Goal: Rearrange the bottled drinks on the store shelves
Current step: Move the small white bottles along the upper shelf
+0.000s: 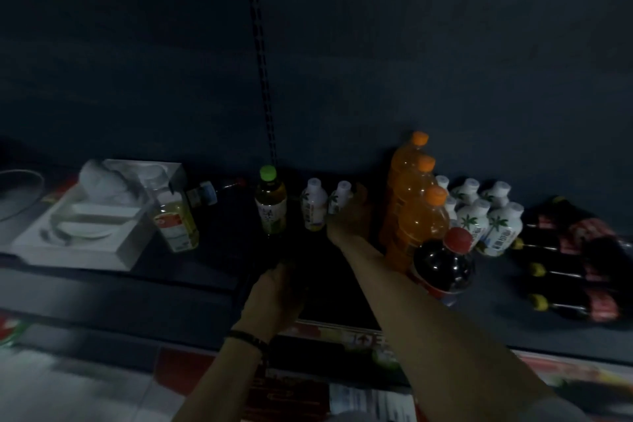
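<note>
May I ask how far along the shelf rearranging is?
Done, it seems: three orange bottles stand in a row, white bottles grouped beside them. In hand: the right hand touches a small white bottle. Left: the green-capped bottle and a second small bottle stand apart; dark bottles lie on their sides.

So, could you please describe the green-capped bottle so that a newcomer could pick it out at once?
On the dark shelf, find the slotted metal strip running up the back wall; the bottle stands upright at its foot. Unlike the two small white bottles just to its right, it is taller, holds yellowish drink and has a bright green cap.
</note>
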Motion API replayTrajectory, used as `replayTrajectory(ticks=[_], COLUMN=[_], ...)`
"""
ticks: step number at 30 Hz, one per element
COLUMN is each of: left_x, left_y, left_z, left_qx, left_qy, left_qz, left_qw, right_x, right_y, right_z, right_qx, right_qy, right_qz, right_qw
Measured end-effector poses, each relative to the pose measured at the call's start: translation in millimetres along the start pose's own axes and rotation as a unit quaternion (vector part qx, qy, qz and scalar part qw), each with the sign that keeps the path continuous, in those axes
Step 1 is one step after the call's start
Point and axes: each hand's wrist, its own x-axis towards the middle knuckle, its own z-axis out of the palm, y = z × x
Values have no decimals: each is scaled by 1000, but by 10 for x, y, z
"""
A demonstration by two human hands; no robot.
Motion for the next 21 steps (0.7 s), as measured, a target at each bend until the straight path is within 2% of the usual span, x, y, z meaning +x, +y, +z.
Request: replayTrajectory(ticks=[1, 2, 4, 8, 9, 13, 15, 17, 19, 21], left_x=[47, 14, 37, 83, 78, 139, 187, 211, 207, 177], left_y=[-56, -11, -125, -60, -18, 50, 66, 76, 73, 71], left_z=[67, 2, 70, 30, -7, -83, -114, -140, -137, -136], left_qx=[12, -19, 11, -88, -104, -180, -206, -226, -253, -286], left_qy=[-41, -45, -17, -4, 20, 53, 76, 108, 106, 102], left_qz=[-3, -20, 28, -11, -12, -9, 10, 21, 28, 19], left_qw=[999, 999, 999, 996, 994, 982, 976, 968, 961, 953], right_x=[59, 90, 304, 128, 106, -102, -376, -531, -547, -513], right_y=[1, 46, 266, 97, 112, 210, 123, 148, 213, 251], right_z=[38, 58, 180, -50, -64, -151, -312, -366, -327, -234], right_qx=[-18, -21, -26, -18, -36, -66, -35, -11, 14, 51], right_qy=[-6, -24, -63, -93, -102, -175, -202, -261, -319, -358], right_qz=[-8, -10, -17, -28, -27, -37, -61, -79, -83, -49], right_qw=[1000, 999, 998, 995, 994, 982, 977, 962, 944, 931])
